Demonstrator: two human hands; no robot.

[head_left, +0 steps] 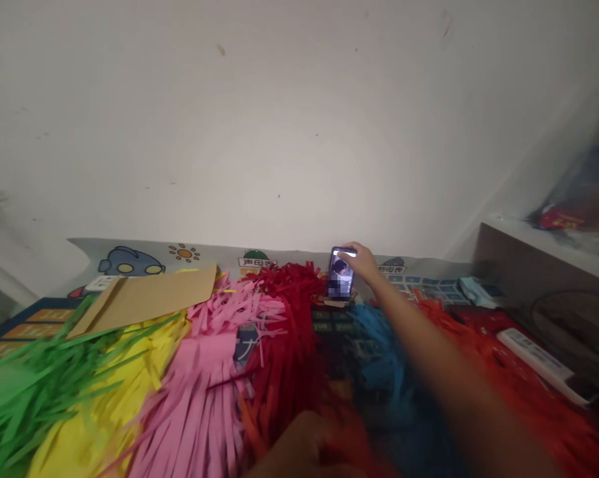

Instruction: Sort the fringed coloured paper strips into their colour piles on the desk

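My right hand reaches forward to a smartphone propped upright by the wall. Its fingers close on the phone's upper right edge, with one digit lying across the lit screen. Low in the view, my left hand is blurred and partly cut off by the frame. Its fingers are curled against red-orange paper strips; the exact grip is hidden. Around it lie fringed paper bundles: dark red, pink, yellow, green and blue.
A flat brown cardboard piece rests over the green and yellow strips. More red-orange fringe covers the right side, beside a white bar-shaped item. A grey shelf side rises at right. The pale wall bounds the back.
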